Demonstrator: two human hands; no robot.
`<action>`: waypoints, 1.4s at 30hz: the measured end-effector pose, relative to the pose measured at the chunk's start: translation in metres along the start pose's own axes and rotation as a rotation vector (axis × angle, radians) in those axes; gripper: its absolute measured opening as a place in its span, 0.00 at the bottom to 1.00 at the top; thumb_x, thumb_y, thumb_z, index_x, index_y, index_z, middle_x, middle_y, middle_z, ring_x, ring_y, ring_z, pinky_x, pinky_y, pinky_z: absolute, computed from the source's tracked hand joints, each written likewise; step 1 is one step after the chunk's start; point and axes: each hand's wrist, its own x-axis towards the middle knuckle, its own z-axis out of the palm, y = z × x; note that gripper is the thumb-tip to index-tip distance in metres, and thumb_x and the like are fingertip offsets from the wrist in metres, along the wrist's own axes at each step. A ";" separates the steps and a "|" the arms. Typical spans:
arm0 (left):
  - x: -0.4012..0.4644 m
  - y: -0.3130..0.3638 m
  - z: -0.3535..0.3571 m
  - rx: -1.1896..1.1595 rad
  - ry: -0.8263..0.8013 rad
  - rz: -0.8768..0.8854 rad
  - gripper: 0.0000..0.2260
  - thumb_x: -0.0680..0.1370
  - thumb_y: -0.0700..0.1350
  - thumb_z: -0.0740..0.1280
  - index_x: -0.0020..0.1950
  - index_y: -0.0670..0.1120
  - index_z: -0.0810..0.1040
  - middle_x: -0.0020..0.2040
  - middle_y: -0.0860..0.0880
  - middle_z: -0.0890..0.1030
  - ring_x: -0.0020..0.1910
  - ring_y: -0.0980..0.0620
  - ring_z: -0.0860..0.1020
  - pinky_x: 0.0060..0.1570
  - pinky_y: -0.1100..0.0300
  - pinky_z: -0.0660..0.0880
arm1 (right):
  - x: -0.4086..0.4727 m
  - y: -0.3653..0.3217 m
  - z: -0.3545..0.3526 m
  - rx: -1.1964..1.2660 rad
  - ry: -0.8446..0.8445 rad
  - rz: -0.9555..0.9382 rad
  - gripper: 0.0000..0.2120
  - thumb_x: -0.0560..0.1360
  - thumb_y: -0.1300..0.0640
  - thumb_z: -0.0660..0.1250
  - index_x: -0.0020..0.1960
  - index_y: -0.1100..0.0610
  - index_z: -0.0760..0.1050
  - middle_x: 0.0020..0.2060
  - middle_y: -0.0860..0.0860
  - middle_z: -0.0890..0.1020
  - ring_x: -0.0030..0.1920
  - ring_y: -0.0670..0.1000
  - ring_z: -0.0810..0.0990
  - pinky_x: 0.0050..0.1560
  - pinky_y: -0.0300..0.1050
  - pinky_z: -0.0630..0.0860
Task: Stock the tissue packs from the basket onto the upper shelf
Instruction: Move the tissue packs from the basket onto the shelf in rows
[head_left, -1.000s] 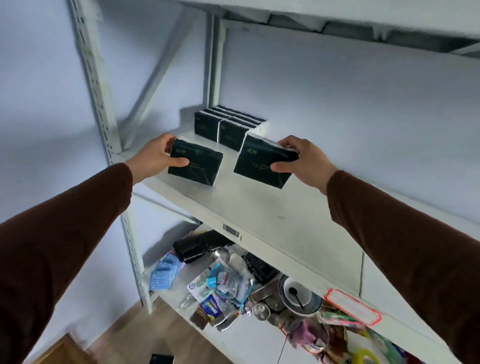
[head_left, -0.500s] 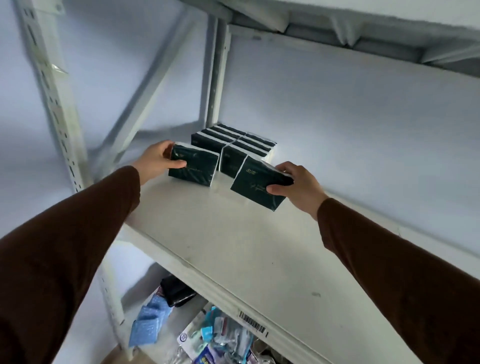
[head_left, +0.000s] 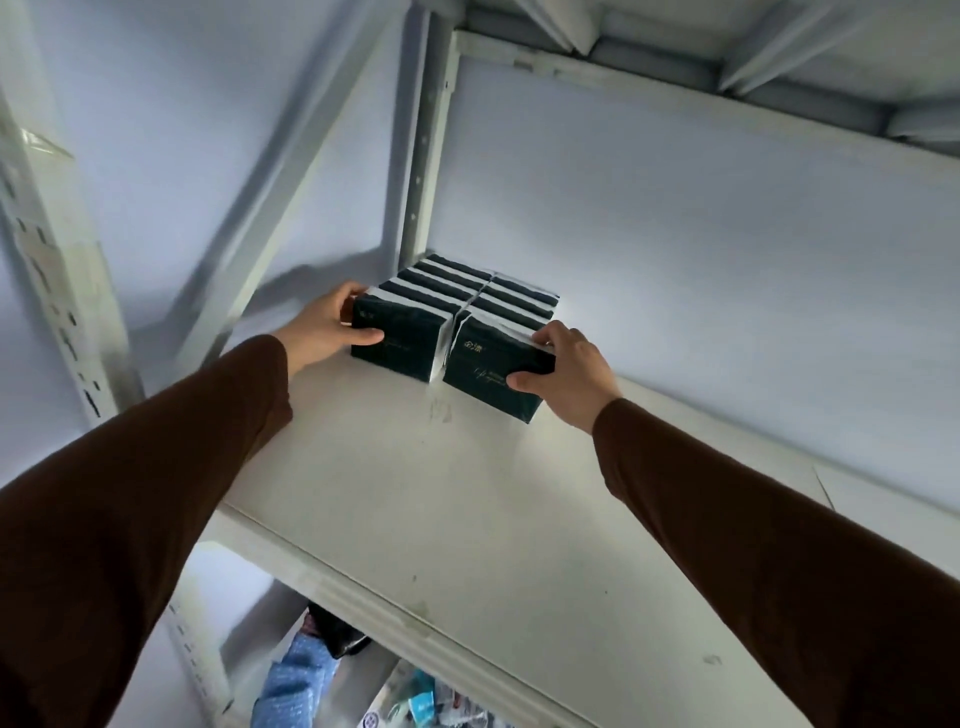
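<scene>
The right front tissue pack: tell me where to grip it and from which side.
Grip the right front tissue pack by its exposed right end, coming from the right, thumb on the front face. Its left end abuts the neighbouring pack, and rows stand behind it.

Both arms outstretched, left hand (head_left: 323, 328) and right hand (head_left: 570, 372) curled, thumbs forward

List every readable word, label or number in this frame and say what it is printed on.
Gold logo characters on the front of the dark green tissue pack held by the right hand: too blurred to quote.
Gold cursive line below that logo: unreadable.
Faint mark on the dark green tissue pack held by the left hand: unreadable.
Printed packets on the lower shelf: too small.
</scene>
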 end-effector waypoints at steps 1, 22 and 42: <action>0.000 -0.001 0.000 0.028 0.002 -0.001 0.29 0.72 0.40 0.76 0.69 0.47 0.67 0.57 0.52 0.78 0.55 0.54 0.77 0.54 0.63 0.73 | 0.002 -0.001 0.002 -0.012 0.005 0.004 0.24 0.69 0.46 0.75 0.59 0.52 0.70 0.52 0.49 0.74 0.53 0.52 0.73 0.49 0.45 0.70; -0.112 0.020 0.054 0.730 -0.017 0.276 0.16 0.78 0.52 0.68 0.63 0.51 0.72 0.62 0.52 0.75 0.62 0.53 0.71 0.61 0.58 0.71 | 0.008 -0.019 0.050 0.060 0.142 0.066 0.33 0.66 0.54 0.77 0.66 0.53 0.65 0.62 0.54 0.65 0.60 0.58 0.72 0.62 0.49 0.72; -0.300 0.185 0.310 0.669 -0.144 0.603 0.11 0.77 0.51 0.69 0.59 0.52 0.79 0.55 0.55 0.79 0.58 0.52 0.75 0.56 0.53 0.74 | -0.338 0.166 -0.153 0.017 0.173 -0.080 0.14 0.73 0.50 0.70 0.58 0.50 0.77 0.54 0.48 0.78 0.56 0.51 0.70 0.56 0.44 0.68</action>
